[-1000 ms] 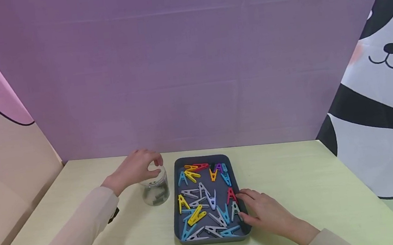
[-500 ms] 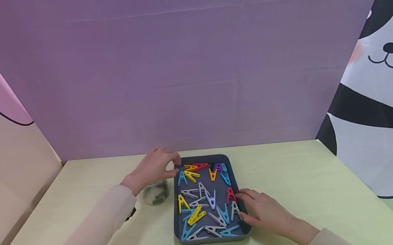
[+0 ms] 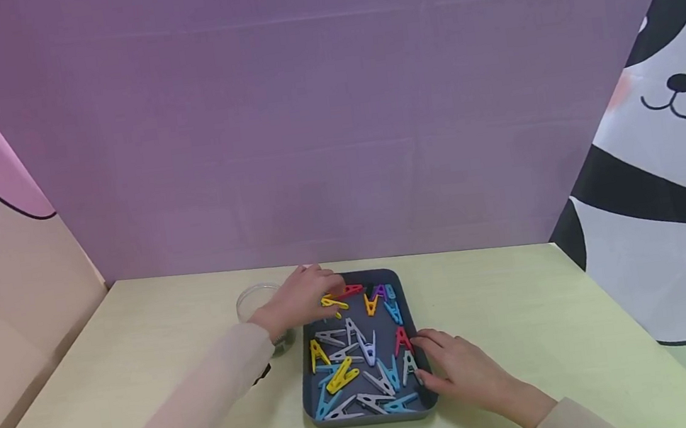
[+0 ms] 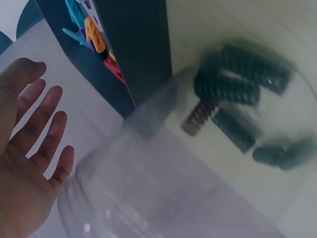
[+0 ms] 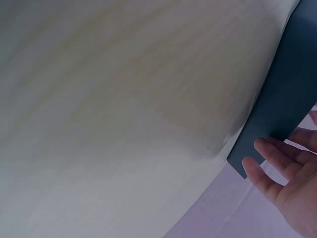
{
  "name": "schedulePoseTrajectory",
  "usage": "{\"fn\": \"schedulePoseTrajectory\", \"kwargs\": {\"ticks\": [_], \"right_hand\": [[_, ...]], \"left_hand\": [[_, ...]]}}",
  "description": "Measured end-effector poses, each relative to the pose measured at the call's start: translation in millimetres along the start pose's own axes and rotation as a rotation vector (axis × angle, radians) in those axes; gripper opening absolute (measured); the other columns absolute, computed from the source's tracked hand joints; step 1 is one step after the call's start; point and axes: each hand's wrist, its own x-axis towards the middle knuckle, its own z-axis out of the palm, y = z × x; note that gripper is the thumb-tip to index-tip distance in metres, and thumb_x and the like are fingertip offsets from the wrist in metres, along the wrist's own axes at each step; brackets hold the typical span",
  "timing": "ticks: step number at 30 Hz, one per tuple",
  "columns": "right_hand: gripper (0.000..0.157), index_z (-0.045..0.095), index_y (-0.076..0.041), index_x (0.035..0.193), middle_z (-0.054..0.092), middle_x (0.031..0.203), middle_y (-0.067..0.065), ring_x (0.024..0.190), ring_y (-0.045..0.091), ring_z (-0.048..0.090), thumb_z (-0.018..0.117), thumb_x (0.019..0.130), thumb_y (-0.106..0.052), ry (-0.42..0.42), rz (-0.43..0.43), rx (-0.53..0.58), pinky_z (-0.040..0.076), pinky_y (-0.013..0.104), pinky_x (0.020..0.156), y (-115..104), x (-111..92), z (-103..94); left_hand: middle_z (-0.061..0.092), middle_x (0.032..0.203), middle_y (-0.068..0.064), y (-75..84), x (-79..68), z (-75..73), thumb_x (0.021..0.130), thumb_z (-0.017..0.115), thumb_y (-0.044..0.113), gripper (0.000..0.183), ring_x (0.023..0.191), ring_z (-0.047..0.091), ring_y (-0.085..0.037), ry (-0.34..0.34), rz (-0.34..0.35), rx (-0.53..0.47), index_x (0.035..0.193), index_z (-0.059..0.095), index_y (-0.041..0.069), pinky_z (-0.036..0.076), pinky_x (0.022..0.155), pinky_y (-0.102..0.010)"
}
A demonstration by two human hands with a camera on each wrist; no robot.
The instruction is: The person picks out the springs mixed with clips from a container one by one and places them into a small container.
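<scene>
A dark grey tray (image 3: 368, 420) holds several plastic clothespins (image 3: 342, 377) in yellow, blue, grey, red, orange and purple. My left hand (image 3: 302, 297) hovers over the tray's far left corner, fingers loosely bent and apart. In the left wrist view that hand (image 4: 37, 144) has nothing between its fingers. Over at the tray's right side, my right hand (image 3: 468, 373) rests fingertips and thumb on the rim. The right wrist view shows its relaxed fingers (image 5: 277, 158) against the outer tray wall (image 5: 282, 84).
A clear round jar (image 3: 257, 297) stands left of the tray, partly hidden behind my left forearm. Dark coil springs (image 4: 228, 89), mostly green with one brown, lie inside it. A purple backdrop (image 3: 331, 115) rises behind the pale wooden table (image 3: 509, 308).
My left hand has moved right from above the jar to over the tray's far left corner, uncovering the jar's mouth. The right hand has stayed at the tray's edge.
</scene>
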Motion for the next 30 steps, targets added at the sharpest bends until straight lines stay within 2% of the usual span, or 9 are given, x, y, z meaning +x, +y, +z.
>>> {"fn": "schedulePoseTrajectory", "kwargs": {"ticks": [9,17,26,30], "right_hand": [[0.045,0.058,-0.005,0.114,0.059,0.114,0.008,0.097,0.020,0.060,0.064,0.081,-0.035,0.054,-0.046,-0.013,0.051,0.036,0.078,0,-1,-0.4],[0.045,0.058,-0.005,0.115,0.058,0.116,0.009,0.098,0.020,0.060,0.064,0.082,-0.035,0.035,-0.030,-0.001,0.051,0.036,0.079,-3,-3,-2.4],[0.045,0.057,-0.005,0.116,0.058,0.116,0.008,0.100,0.021,0.059,0.063,0.082,-0.036,0.017,-0.020,0.002,0.051,0.036,0.081,-3,-4,-2.7],[0.046,0.057,-0.006,0.116,0.058,0.117,0.008,0.101,0.020,0.059,0.062,0.082,-0.036,0.007,-0.018,0.011,0.051,0.037,0.082,-4,-4,-2.4]], "left_hand": [[0.063,0.102,0.005,9.7,26.2,16.4,0.079,0.070,0.030,0.030,0.094,0.050,-0.015,-0.018,-0.013,-0.010,0.107,0.062,0.022,0.039,0.091,-0.036],[0.065,0.098,0.000,7.5,46.8,29.1,0.080,0.069,0.027,0.028,0.087,0.051,-0.016,0.008,0.008,-0.008,0.105,0.063,0.017,0.041,0.091,-0.036],[0.062,0.094,0.004,11.6,60.5,29.1,0.082,0.067,0.028,0.025,0.088,0.050,-0.015,-0.017,-0.026,0.008,0.105,0.062,0.019,0.040,0.092,-0.034],[0.064,0.097,0.003,15.0,64.9,28.5,0.082,0.067,0.028,0.026,0.089,0.052,-0.015,-0.034,-0.015,0.032,0.106,0.063,0.019,0.040,0.092,-0.035]]}}
